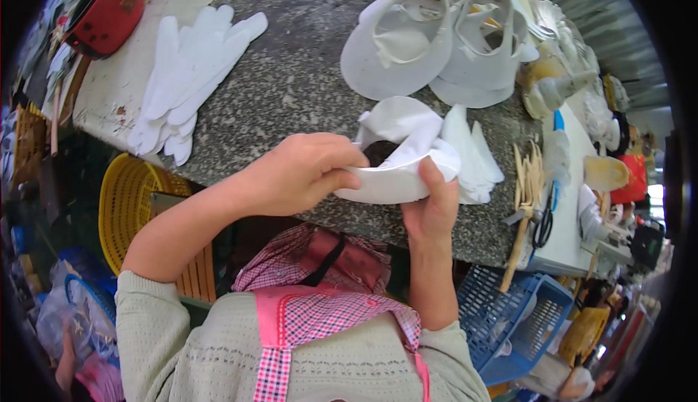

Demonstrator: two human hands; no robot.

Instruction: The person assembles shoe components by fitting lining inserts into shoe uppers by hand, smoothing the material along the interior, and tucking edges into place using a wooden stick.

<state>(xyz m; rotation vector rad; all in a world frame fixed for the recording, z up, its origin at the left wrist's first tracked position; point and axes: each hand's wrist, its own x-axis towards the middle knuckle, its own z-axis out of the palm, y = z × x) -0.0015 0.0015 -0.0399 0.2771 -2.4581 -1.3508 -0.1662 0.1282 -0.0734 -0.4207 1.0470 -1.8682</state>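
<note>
Both my hands hold a white visor cap (385, 184) above the front of the dark speckled board. My left hand (309, 173) pinches the left end of its curved brim between thumb and fingers. At the brim's right side, my right hand (434, 202) has its thumb on top and its fingers beneath, mostly hidden. The white band stands up in a loop behind the brim. Two finished-looking white visors (396, 57) sit farther back. A small stack of white pointed fabric pieces (469, 158) lies just right of the held visor.
White fabric strips with rounded ends (196, 67) lie fanned at the left. A straw brush (525, 184) and black-handled scissors (543, 226) rest at the right edge. A red container (109, 13) stands far left. Below are a yellow basket (120, 209) and blue crate (534, 322).
</note>
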